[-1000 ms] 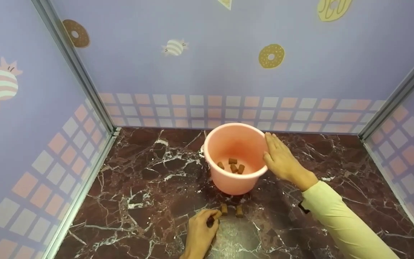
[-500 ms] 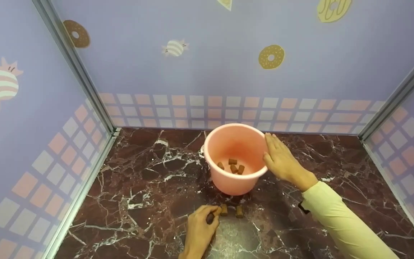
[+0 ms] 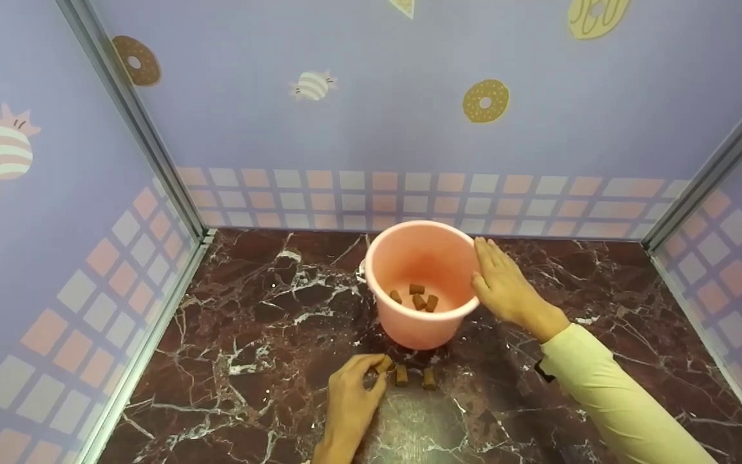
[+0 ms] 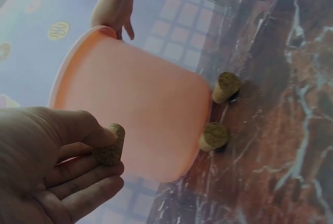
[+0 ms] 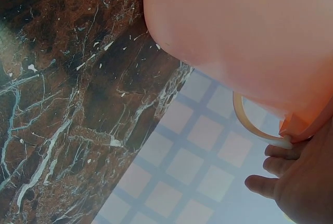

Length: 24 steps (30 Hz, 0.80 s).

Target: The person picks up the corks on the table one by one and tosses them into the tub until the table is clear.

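My left hand [image 3: 350, 394] pinches a cork [image 4: 110, 146] between thumb and fingers, just in front of the pink bucket [image 3: 419, 328]. In the left wrist view the cork shows against the bucket's side wall. My right hand [image 3: 506, 287] rests against the bucket's right rim, its fingers straight along the edge. Two more corks stand on the table before the bucket, a left one [image 3: 402, 376] and a right one [image 3: 429, 379]. Several corks [image 3: 418, 301] lie on the bucket's floor. A pale handle [image 5: 255, 130] hangs near the right fingers in the right wrist view.
The dark red marbled table [image 3: 268, 386] carries everything. A lilac back wall [image 3: 371, 129] with printed sweets and checks rises behind the bucket. Side panels [image 3: 23, 258] close in the table at left and right, with metal strips [image 3: 145, 122] at the corners.
My left hand has risen slightly and moved towards the bucket, lifting the pinched cork. The right hand and the bucket have stayed put.
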Available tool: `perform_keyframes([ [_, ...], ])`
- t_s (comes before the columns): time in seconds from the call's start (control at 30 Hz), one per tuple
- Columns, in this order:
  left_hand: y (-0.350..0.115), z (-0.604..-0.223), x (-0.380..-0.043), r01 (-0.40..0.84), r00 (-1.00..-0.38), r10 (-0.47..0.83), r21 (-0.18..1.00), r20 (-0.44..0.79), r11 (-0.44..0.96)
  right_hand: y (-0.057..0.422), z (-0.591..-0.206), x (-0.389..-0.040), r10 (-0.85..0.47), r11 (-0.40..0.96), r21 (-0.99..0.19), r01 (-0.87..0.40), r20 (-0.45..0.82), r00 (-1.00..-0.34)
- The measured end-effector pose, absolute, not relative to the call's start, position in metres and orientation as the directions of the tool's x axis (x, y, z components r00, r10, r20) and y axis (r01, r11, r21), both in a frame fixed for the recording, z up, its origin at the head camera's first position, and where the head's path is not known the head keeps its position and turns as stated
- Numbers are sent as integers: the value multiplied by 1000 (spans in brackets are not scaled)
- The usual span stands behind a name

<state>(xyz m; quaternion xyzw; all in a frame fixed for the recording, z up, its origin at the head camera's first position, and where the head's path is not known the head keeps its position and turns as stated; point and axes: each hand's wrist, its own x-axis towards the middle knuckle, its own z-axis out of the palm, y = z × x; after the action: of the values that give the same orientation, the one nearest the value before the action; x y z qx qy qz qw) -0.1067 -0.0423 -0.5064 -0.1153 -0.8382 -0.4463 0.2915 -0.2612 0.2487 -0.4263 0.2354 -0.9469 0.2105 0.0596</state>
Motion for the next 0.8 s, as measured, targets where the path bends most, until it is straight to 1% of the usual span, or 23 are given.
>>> perform_keyframes([
  [0.33,-44,-494,-115,515,-742,-67,630,668,581,249,-426,-263,-417,799,-383,-464,204,-886],
  [0.5,-45,-488,-118,525,-729,-70,623,681,580,249,-426,-263,-421,795,-378,-475,222,-880],
  [0.8,-47,-475,-123,539,-713,-70,609,698,583,250,-428,-262,-415,796,-384,-468,218,-884],
])
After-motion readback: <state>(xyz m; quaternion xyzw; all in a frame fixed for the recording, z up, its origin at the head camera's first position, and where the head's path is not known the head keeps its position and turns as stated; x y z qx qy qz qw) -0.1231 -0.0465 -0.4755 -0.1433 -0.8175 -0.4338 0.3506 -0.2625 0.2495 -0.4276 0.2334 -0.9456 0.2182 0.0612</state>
